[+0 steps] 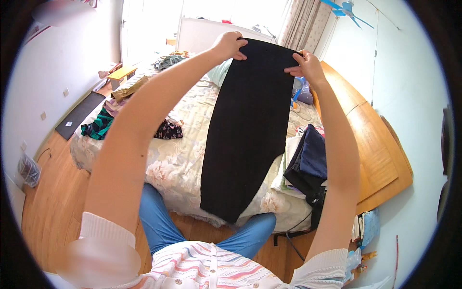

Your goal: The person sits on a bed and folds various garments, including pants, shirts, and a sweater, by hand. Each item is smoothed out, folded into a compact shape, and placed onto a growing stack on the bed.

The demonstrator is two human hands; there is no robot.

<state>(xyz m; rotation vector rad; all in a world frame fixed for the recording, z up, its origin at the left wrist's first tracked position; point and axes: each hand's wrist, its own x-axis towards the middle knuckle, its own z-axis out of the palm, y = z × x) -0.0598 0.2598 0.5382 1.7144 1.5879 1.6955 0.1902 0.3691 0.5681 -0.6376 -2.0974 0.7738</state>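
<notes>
The fingers (291,70) of your left hand (229,46) and right hand (311,68) are pinching the upper corners of a black cloth (249,120). It hangs before you, by the flowered bedspread (190,108).

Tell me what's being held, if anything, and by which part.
A black cloth: the left hand grips its top left corner, the right hand its top right corner.

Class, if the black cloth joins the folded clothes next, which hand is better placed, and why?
Right, probably: the right hand pinches the black cloth by its right top corner, on the side where the folded clothes lie; the left hand holds the opposite corner, farther away.
</notes>
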